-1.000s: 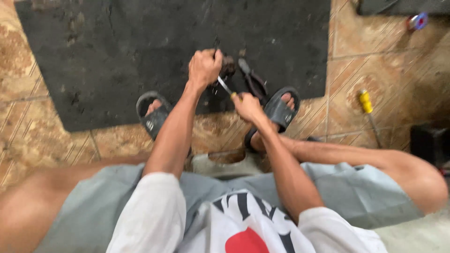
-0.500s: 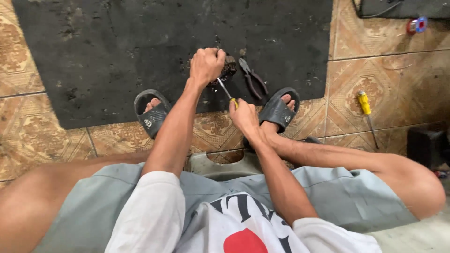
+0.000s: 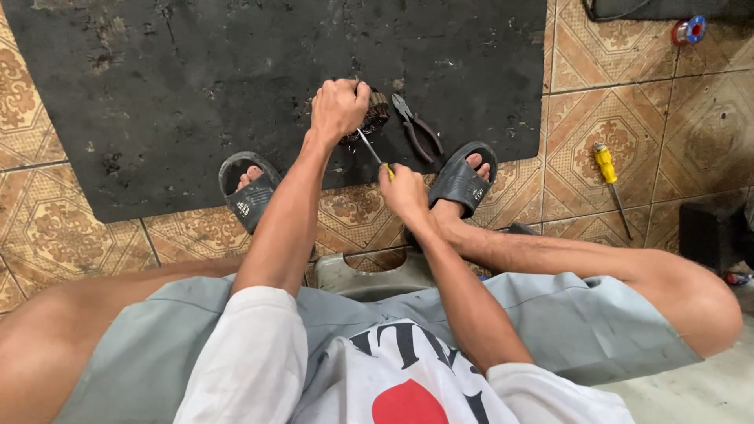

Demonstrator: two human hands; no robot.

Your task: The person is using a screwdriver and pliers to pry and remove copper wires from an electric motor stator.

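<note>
We see a black rubber mat (image 3: 196, 94) spread over the patterned floor tiles (image 3: 620, 102), with our sandalled feet at its near edge. On the mat our left hand (image 3: 338, 108) is closed over a dark, ribbed cylindrical part (image 3: 375, 111), pinning it down. Our right hand (image 3: 403, 191), fist shut, grips a screwdriver (image 3: 371, 148) whose thin shaft slants up to that part. Dark pliers (image 3: 418, 129) lie just beside the part. A yellow-handled screwdriver (image 3: 608, 182) lies well apart on the tiles.
</note>
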